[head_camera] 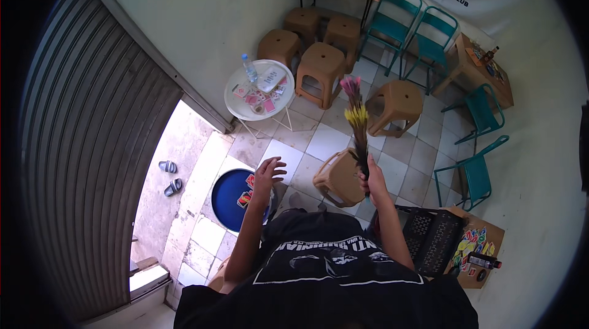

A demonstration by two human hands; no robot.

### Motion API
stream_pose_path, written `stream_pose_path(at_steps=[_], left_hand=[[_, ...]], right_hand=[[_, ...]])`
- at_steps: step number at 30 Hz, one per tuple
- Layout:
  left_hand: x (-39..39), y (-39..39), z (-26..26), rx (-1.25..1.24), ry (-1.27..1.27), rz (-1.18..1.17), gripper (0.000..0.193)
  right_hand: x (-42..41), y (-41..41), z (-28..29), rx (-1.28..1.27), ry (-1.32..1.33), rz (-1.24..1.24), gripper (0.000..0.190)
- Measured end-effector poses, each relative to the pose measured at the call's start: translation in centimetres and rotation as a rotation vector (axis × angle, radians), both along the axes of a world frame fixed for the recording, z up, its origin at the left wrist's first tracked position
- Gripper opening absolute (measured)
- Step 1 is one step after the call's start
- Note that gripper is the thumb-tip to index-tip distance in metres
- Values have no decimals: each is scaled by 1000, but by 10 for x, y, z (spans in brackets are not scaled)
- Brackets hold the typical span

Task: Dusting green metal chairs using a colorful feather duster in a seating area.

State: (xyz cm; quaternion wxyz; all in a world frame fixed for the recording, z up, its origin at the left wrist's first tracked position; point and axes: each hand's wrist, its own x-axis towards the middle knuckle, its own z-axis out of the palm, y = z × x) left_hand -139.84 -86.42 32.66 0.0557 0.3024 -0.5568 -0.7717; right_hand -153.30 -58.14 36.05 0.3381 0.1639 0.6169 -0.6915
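My right hand (pixel 375 182) is closed around the base of a feather duster (pixel 360 131), held upright in the picture, with dark, yellow and pink tufts. Behind the duster and the hand is a tan plastic stool (pixel 338 177). My left hand (pixel 270 171) is raised with its fingers apart and slightly bent, and nothing is in it. Below that hand stands a round blue table (pixel 228 200) with several playing cards (pixel 245 198) on it, partly covered by my left forearm.
A round white table (pixel 232 106) holds cards and a plastic bottle (pixel 249 69). Tan stools (pixel 322 60) and teal metal chairs (pixel 393 27) stand along the walls. A black plastic crate (pixel 430 237) and a card-strewn wooden table (pixel 497 237) are at right. Sandals (pixel 173 187) lie beyond the rolling shutter (pixel 92 145).
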Motion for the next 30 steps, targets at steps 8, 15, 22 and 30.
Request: stream_pose_path(at_steps=[8, 15, 22, 30], left_hand=[[1, -64, 3, -17, 57, 40, 34], [24, -86, -14, 24, 47, 137, 36], [32, -114, -19, 28, -8, 251, 37], [-4, -158, -21, 3, -47, 273, 35]], right_hand=[[8, -61, -11, 86, 127, 195, 32], [-4, -92, -4, 190, 148, 317, 29], [-25, -111, -8, 191, 109, 317, 29], [-68, -139, -15, 139, 149, 294, 27]])
